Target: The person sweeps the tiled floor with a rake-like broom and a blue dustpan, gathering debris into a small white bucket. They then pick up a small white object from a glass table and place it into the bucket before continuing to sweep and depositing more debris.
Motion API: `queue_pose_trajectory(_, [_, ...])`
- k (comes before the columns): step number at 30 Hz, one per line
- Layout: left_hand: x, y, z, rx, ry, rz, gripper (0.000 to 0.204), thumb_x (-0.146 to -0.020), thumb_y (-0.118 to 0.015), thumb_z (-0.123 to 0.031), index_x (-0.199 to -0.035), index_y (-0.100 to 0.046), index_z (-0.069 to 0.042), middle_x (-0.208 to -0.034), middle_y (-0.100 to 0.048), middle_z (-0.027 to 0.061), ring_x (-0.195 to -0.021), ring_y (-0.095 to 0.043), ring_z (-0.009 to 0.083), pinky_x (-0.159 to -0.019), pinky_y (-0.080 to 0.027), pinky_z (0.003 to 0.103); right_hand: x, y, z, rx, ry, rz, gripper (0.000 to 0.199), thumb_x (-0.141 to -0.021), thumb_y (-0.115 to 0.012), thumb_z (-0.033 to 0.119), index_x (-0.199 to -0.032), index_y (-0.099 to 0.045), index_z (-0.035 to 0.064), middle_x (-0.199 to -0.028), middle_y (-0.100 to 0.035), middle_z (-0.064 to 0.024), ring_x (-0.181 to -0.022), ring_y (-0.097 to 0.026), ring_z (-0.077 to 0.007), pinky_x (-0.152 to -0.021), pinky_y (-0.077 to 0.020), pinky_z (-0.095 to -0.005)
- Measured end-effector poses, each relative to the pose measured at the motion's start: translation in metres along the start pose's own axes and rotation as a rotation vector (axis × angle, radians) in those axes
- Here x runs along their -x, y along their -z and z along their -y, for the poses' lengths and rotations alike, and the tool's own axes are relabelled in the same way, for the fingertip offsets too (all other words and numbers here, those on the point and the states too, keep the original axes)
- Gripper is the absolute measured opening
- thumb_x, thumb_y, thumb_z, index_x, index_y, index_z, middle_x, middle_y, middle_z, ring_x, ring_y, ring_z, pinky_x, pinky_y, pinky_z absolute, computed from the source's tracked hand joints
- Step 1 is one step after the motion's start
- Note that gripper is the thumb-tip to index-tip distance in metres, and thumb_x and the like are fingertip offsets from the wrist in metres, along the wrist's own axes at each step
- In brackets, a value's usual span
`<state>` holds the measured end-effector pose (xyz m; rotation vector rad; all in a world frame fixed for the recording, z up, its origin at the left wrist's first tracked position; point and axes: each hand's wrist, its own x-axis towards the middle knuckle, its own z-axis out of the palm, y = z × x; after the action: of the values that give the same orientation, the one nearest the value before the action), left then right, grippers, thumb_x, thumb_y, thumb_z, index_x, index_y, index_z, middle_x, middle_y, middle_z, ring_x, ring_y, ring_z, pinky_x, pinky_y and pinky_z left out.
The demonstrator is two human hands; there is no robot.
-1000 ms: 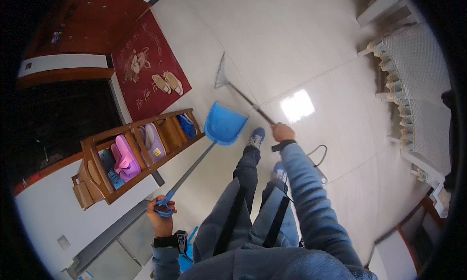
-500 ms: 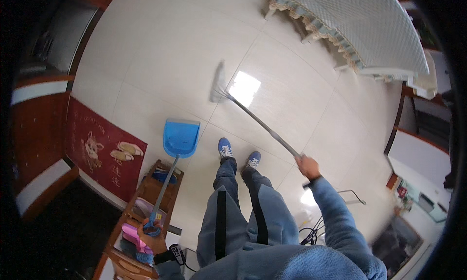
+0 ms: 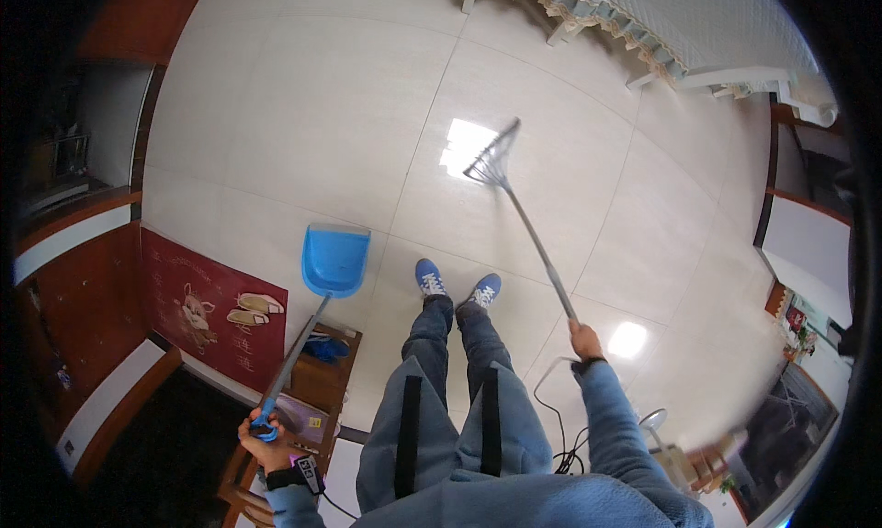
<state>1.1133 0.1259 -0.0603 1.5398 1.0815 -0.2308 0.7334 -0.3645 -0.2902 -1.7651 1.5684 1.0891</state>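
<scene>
My left hand (image 3: 268, 443) is closed around the blue grip of a long-handled dustpan (image 3: 336, 262). The blue pan lies out ahead, left of my shoes, with its wide mouth facing away from me. In my right hand (image 3: 585, 341) is the top of the grey handle of a broom (image 3: 536, 234). The broom's dark, ribbed, triangular head is slightly blurred and stretches out over the tiles, beside a bright reflection. I cannot tell whether its edge touches the floor.
Beneath the dustpan's handle is a wooden shoe rack (image 3: 317, 381). A red doormat (image 3: 216, 308) with slippers on it lies to the left. A quilted, frilled bench (image 3: 643, 23) stands at the far right. Black cables (image 3: 571, 454) lie by my right leg.
The broom head has swung to the right across the tiles, past the bright reflection, and its handle points more steeply ahead. The dustpan stays nearly where it was, still in my left hand.
</scene>
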Motion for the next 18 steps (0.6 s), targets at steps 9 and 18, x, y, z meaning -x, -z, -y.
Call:
queue_pose_trajectory(9, [-0.007, 0.025, 0.009, 0.114, 0.089, -0.032, 0.038, -0.082, -0.042, -0.032, -0.094, -0.059, -0.001, -0.082, -0.06, 0.0139, -0.066, -0.058, 0.0212, -0.052, -0.052, 0.024, 0.056, -0.003, 0.032, 0.094, 0.309, -0.06, 0.047, -0.09, -0.036, 0.044, -0.085, -0.053, 0.0005, -0.073, -0.06, -0.0229, -0.071, -0.059, -0.0398, -0.063, -0.0461, -0.0492])
queue_pose_trajectory(18, [-0.019, 0.05, 0.018, 0.214, 0.116, -0.032, 0.043, -0.08, -0.043, -0.023, -0.112, -0.051, 0.004, -0.093, -0.057, 0.018, -0.076, -0.058, 0.0255, -0.063, -0.056, 0.03, 0.003, 0.03, -0.072, 0.239, 0.174, -0.058, 0.054, -0.086, -0.039, 0.051, -0.086, -0.062, 0.003, -0.087, -0.062, -0.0194, -0.084, -0.059, -0.0362, -0.071, -0.0466, -0.0462])
